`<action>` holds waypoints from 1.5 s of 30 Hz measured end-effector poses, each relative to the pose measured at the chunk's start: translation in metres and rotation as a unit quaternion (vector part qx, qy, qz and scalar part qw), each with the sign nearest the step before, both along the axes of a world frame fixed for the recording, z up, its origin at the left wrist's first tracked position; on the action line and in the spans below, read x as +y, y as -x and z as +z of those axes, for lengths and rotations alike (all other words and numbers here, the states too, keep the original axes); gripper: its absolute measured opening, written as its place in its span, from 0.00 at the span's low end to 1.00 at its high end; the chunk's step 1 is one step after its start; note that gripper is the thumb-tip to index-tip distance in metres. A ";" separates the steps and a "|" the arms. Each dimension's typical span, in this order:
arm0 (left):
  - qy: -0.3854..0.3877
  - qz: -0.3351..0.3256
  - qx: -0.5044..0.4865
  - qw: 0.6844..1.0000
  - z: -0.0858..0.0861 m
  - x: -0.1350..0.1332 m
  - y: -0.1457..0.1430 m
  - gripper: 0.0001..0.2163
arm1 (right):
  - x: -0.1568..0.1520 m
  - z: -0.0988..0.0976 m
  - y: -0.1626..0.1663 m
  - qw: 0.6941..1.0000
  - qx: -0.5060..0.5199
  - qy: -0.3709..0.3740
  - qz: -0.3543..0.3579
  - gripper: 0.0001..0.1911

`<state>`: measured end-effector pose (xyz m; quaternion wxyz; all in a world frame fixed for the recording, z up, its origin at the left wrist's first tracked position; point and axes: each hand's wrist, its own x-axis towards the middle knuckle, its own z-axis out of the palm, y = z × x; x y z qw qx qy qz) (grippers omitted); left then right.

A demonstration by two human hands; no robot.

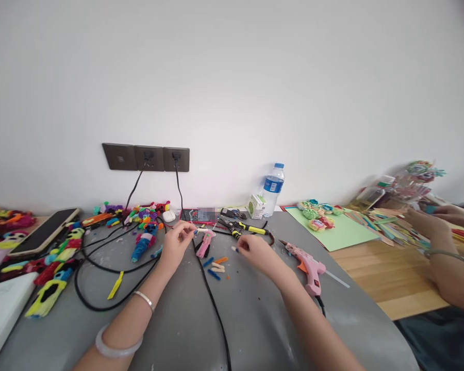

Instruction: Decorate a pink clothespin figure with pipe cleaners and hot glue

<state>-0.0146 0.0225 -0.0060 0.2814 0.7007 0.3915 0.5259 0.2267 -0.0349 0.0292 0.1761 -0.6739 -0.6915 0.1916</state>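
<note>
My left hand [177, 244] is closed in a pinch at the pale upper end of a small pink pipe-cleaner figure [204, 244], just above the grey table. To its right, my right hand [252, 251] pinches a tiny pale piece [234, 248], perhaps a bit of pipe cleaner. Between and below the hands lie several short pipe-cleaner pieces [218, 267] in blue, orange and cream. Yellow-and-black pliers [251, 229] rest behind my right hand. On its right side a pink glue gun [308, 265] lies with a glue stick poking out of its back.
Black cables [212, 299] cross the grey table [178, 330]. Pipe-cleaner dolls [48, 293], a phone [45, 232] and a white device [7, 314] occupy the left. A water bottle [274, 190] stands by the wall. At right, another person's hands [429, 224] work over paper strips [396, 226].
</note>
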 end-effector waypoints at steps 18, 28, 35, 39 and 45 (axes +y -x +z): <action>0.029 -0.037 0.013 0.999 0.001 -0.003 -0.007 0.05 | 0.066 0.007 0.028 0.884 0.426 0.105 0.160 0.16; 0.057 -0.037 0.017 0.998 0.000 -0.004 -0.007 0.04 | 0.066 -0.001 0.026 0.878 0.435 0.106 0.169 0.12; 0.058 -0.044 0.018 0.997 -0.002 -0.004 -0.007 0.05 | 0.065 -0.001 0.029 0.877 0.433 0.116 0.174 0.11; 0.061 -0.039 0.016 0.997 -0.001 -0.004 -0.007 0.05 | 0.064 0.001 0.031 0.881 0.423 0.124 0.173 0.11; 0.064 -0.035 0.023 0.997 -0.001 -0.005 -0.008 0.05 | 0.064 0.000 0.033 0.885 0.415 0.118 0.174 0.12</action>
